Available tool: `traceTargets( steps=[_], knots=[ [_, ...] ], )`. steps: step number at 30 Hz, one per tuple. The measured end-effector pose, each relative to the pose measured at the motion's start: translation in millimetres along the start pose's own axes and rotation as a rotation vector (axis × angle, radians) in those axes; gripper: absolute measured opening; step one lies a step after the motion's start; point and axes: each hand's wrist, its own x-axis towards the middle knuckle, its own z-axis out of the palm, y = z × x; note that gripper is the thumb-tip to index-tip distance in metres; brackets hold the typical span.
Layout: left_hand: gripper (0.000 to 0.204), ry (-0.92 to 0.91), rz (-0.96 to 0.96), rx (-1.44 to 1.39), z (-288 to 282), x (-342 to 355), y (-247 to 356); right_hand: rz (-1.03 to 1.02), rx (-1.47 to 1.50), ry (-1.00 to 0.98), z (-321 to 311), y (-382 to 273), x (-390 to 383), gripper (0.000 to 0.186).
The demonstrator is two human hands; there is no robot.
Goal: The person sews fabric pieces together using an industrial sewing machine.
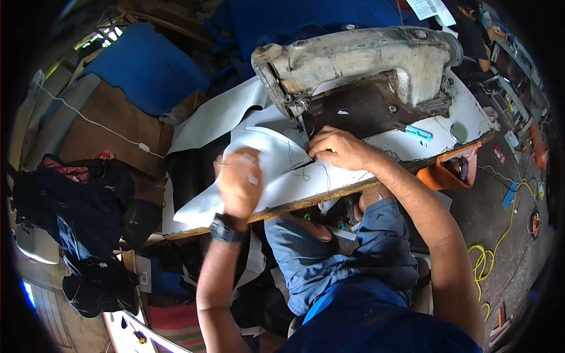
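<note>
White sheet material point(274, 145) lies on the sewing table point(393, 141), its curved folded piece below the needle end of the old, grimy sewing machine point(353, 56). My right hand point(336, 147) pinches that piece at its right corner, with loose dark thread beside it. My left hand point(238, 179), blurred and with small white bands on its fingers, is over the left part of the material; its fingertips and grip are unclear. Black material point(197, 167) shows beneath the white sheets. Cyan thread snips point(418, 132) and a small round green container point(458, 132) sit right of my hands.
An orange bag point(438, 176) hangs by the table's right edge. Dark clothing point(76, 212) and wooden boards point(103, 109) stand left. Blue material point(141, 65) is behind. A co-worker point(477, 41) is at the back right. Yellow cable point(482, 265) loops on the floor point(503, 306).
</note>
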Motion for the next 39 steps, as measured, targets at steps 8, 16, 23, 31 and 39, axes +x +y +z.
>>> traceTargets(
  steps=[8, 16, 23, 31, 39],
  knots=[
    [0.018, -0.299, -0.146, -0.314, 40, -3, 45, 0.003, 0.006, 0.039, -3, -1, 3, 0.021],
    [0.010, -0.411, 0.045, -0.107, 51, 9, 39, 0.060, -0.002, 0.036, 0, -4, 6, 0.019],
    [0.014, -0.522, 0.221, -0.007, 45, 14, 36, -0.053, -0.132, 0.079, 2, -6, 4, 0.017],
    [0.016, -0.381, 0.285, -0.181, 43, 23, 27, -0.128, -0.301, 0.077, 2, -9, -4, 0.009],
    [0.017, -0.492, 0.196, -0.399, 47, 26, 13, -0.090, -0.273, 0.083, -1, -18, -13, 0.015]
  ],
)
